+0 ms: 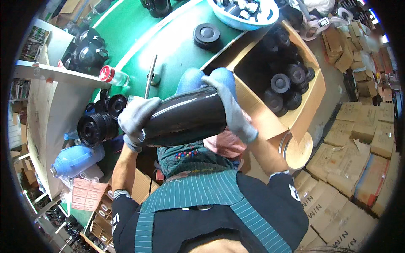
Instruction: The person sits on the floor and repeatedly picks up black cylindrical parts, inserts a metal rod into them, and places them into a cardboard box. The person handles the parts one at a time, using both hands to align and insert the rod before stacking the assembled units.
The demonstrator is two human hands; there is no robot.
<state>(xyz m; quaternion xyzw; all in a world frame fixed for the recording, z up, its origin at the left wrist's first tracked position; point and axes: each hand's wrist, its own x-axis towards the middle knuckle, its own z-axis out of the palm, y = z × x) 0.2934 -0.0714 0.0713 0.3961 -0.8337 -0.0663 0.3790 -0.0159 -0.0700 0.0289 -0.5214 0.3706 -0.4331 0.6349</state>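
Observation:
Over my lap lies a glossy black cylinder (185,116), tapered like a vacuum flask body and tilted slightly up to the right. My left hand (138,121), in a grey glove, is closed around its left end. The gloved right hand (233,110) grips the other end, fingers curled over the top edge. Both ends of the cylinder are partly covered by the gloves. Just beyond my left hand, a metal rod (150,76) points away across the green worktable (177,55).
A jar with a red lid (114,76) and stacked black round parts (99,126) are at left, above a blue flask-shaped body (78,161). Black discs (206,35) sit ahead near a blue basin (249,24). An open carton (310,95) of black parts is at right.

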